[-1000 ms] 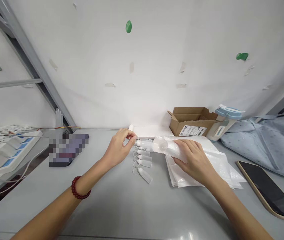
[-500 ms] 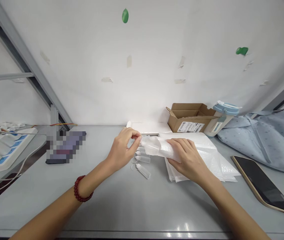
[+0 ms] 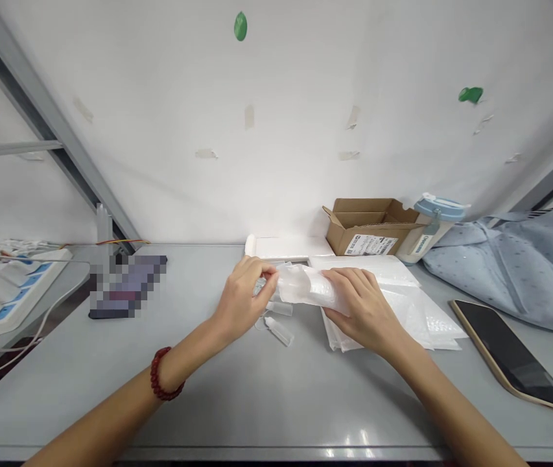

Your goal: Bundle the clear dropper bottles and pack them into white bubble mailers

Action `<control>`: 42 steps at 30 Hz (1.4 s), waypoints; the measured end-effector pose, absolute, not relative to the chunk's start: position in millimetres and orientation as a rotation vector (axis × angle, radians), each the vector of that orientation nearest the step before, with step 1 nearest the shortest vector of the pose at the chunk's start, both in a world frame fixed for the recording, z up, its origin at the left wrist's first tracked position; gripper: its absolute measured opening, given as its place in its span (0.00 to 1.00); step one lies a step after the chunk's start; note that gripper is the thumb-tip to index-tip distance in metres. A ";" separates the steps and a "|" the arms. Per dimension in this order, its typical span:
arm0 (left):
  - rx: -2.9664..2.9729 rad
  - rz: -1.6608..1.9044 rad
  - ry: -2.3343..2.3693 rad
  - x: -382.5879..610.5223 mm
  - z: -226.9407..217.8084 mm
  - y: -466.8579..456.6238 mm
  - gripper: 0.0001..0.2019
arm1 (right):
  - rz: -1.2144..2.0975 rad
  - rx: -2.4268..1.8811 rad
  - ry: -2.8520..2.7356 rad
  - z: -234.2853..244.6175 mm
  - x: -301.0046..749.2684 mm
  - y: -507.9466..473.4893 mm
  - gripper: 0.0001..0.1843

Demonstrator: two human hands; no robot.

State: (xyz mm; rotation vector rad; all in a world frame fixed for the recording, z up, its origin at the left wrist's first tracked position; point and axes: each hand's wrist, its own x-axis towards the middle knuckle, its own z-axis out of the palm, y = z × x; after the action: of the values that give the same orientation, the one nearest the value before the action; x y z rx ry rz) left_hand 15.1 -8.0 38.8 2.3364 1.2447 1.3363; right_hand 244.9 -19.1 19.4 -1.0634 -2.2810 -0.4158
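My right hand (image 3: 361,305) grips a rolled-open clear bubble bag (image 3: 305,287), its mouth facing left. My left hand (image 3: 244,298) is pinched at the bag's mouth, fingers closed on a small clear dropper bottle that is mostly hidden. Just below the hands lie more small dropper bottles (image 3: 280,329) with ring caps on the grey table (image 3: 237,389). The right hand rests over a stack of flat bubble bags (image 3: 402,305).
An open cardboard box (image 3: 371,224) and a blue-lidded cup (image 3: 429,227) stand at the back. A tablet (image 3: 512,353) and a blue cloth (image 3: 509,266) lie to the right. At left are a blurred dark item (image 3: 125,285) and a power strip (image 3: 8,285).
My left hand has moved right to the bag's mouth, and the bag has shifted left over the row of bottles. Fewer bottles show on the table.
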 end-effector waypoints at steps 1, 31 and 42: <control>2.323 1.320 1.223 18.1 37.2 -9.1 0.05 | -0.414 -1.056 -2.277 19.5 244.9 -19.2 0.25; 2.020 0.975 1.503 -0.7 -1.5 66.6 0.07 | -0.450 -1.155 -2.218 21.4 255.9 -13.3 0.22; 1.653 1.399 1.313 -21.1 31.8 7.4 0.09 | -0.461 -1.158 -2.233 18.6 253.0 -11.8 0.20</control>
State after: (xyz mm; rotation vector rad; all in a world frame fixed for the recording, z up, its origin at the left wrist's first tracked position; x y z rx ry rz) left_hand -21.1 7.4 31.8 1.6530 1.3131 1.3995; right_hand 253.0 -11.8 18.6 -1.1583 -2.2334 -0.4615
